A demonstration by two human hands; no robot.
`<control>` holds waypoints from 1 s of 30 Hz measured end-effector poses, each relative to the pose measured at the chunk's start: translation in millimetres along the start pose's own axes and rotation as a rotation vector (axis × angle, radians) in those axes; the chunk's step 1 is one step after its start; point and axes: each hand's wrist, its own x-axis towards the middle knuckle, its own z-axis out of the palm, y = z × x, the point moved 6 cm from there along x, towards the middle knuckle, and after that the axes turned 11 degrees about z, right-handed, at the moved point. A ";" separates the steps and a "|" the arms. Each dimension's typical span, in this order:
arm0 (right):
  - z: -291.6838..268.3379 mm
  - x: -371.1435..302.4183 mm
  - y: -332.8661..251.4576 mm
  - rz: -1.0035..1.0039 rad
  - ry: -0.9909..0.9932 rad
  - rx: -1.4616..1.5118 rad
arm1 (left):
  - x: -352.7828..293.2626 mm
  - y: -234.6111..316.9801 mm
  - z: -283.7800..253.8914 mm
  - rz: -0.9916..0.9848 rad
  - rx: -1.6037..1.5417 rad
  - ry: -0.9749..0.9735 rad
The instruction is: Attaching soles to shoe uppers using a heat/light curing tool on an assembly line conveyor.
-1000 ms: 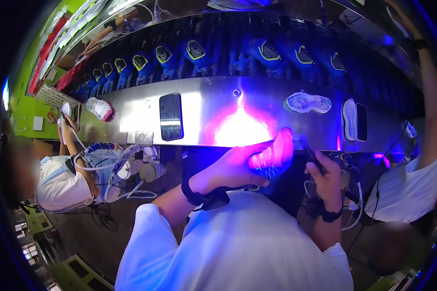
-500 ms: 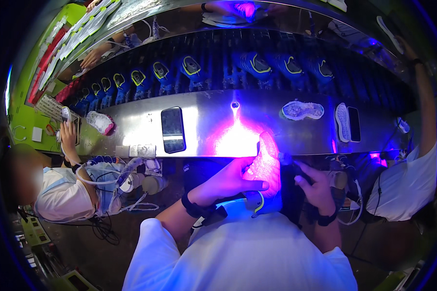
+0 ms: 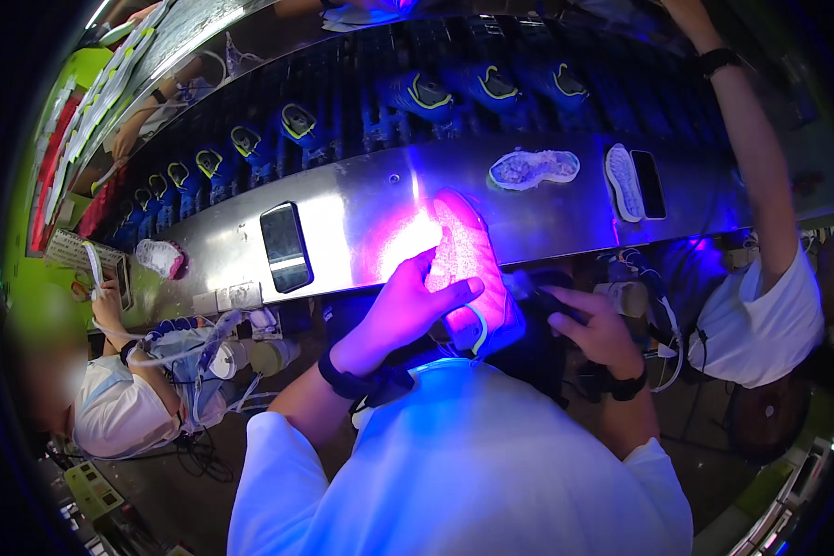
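Note:
My left hand (image 3: 400, 310) grips a shoe upper (image 3: 463, 236) by its side, with the thumb across it. Magenta and violet light floods the upper, whose toe points away over the metal bench edge; a light-coloured collar rim curves at its near end. Close to the right side of the upper, my right hand (image 3: 604, 334) has its fingers closed round a dark-handled brush (image 3: 526, 285). The brush head is dim and blurred, and I cannot tell whether it touches the upper.
Beyond the metal bench (image 3: 343, 185), a row of blue shoe uppers (image 3: 428, 93) stands on a dark roller conveyor. On the bench lie a phone (image 3: 285, 248), a white sole (image 3: 533, 169), and another sole (image 3: 625, 183) beside a second phone (image 3: 650, 183). Co-workers sit left and right.
The shoe upper in my left hand has moved forward and left over the bench edge, its toe tilting left. The right co-worker's arm now reaches farther toward the conveyor. The head view has shifted.

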 end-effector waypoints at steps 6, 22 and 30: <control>-12.9 -15.7 12.8 0.038 -0.011 -0.082 | 12.6 7.1 -3.4 0.033 0.163 0.101; 2.6 -9.1 -88.1 -0.391 0.193 -0.626 | -39.1 -7.9 11.3 -0.328 -1.040 0.214; 12.9 -2.0 -102.3 -0.339 0.106 -0.637 | -56.8 -10.9 24.2 -0.466 -1.728 -0.094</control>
